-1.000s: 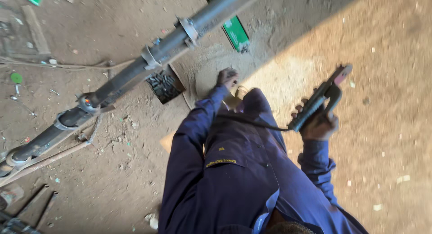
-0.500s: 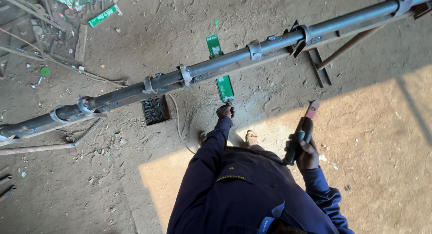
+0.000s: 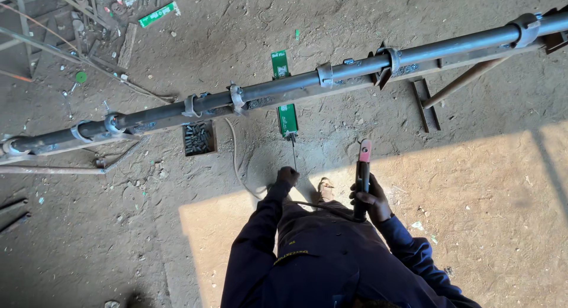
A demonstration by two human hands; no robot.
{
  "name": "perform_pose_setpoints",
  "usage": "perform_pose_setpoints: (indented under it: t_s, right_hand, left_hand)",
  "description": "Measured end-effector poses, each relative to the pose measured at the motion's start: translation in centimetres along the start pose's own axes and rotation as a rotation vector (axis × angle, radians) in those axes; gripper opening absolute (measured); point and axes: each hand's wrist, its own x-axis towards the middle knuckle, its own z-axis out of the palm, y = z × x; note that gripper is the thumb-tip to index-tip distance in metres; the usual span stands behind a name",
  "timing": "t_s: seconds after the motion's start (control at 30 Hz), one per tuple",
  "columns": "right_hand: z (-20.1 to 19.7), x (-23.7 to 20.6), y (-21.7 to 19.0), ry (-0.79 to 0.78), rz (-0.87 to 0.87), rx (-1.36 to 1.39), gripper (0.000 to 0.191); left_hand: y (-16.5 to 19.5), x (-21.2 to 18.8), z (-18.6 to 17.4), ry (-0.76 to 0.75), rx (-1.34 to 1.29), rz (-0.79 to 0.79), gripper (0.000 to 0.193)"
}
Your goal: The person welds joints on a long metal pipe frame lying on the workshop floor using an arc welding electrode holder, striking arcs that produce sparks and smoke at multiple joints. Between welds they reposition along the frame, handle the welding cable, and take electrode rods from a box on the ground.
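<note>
My left hand (image 3: 288,176) reaches down toward the dirt floor, its fingers closed on a thin welding rod (image 3: 293,154). The rod's far end points at an open green box (image 3: 288,120) lying under the pipe. My right hand (image 3: 370,200) grips a dark welding electrode holder (image 3: 362,169) with a red tip; it stands upright and a black cable runs back across my blue overalls. A long dark steel pipe (image 3: 296,83) with several ring clamps crosses the view above both hands.
A small open box of dark metal pieces (image 3: 198,138) sits left of the green box, next to a pale cable (image 3: 235,160). A second green box (image 3: 278,63) lies beyond the pipe. Scrap rods (image 3: 71,53) clutter the top left, and a metal stand (image 3: 427,104) props the pipe.
The view has swung so the pipe now lies higher and flatter. My left hand has dropped toward the green box with the rod, and my right hand has turned the holder upright.
</note>
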Motion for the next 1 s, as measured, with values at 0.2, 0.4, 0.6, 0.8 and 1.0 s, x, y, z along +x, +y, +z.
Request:
perform_pose_setpoints:
  t_s: [0.2, 0.4, 0.6, 0.8, 1.0]
  right_hand:
    - [-0.7, 3.2, 3.6, -0.117, 0.029, -0.276, 0.091]
    - [0.9, 6.0, 5.8, -0.237, 0.012, -0.542, 0.104]
    - [5.2, 7.3, 7.1, -0.298, 0.060, -0.654, 0.104]
    - [10.2, 8.5, 11.3, -0.367, 0.049, -0.800, 0.101]
    - [15.8, 6.3, 15.0, -0.356, -0.055, -1.069, 0.089]
  left_hand:
    - [-8.2, -7.1, 1.4, -0.036, 0.143, 0.237, 0.026]
    - [-15.4, -14.9, -0.7, 0.029, 0.151, 0.266, 0.023]
    - [-20.6, -19.5, -7.9, 0.697, 0.137, 0.181, 0.009]
    - [-26.6, -22.6, -17.0, 0.907, -0.245, 0.299, 0.013]
    - [-35.0, -26.3, -25.3, 1.082, -0.988, 0.211, 0.013]
